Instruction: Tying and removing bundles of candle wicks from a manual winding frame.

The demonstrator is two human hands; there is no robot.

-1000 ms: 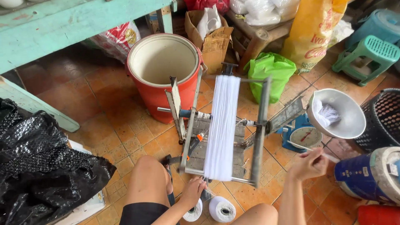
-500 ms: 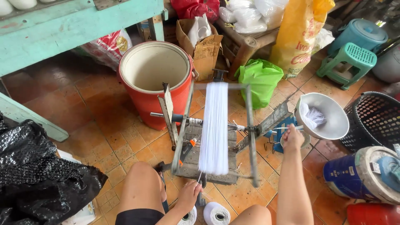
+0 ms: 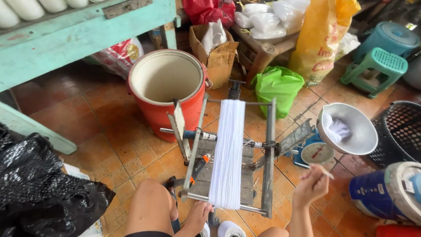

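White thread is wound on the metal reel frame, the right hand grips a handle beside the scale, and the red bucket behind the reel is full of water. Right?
Not quite. The head view shows the red bucket empty, its pale inside bare. The rest holds: white thread is wound on the metal reel frame, and the right hand grips a handle beside the scale.

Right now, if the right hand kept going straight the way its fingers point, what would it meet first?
The right hand grips a thin crank handle and points up and to the right. In that line the weighing scale's round dial comes first, with the metal bowl just beyond. Depth is unclear from this view.
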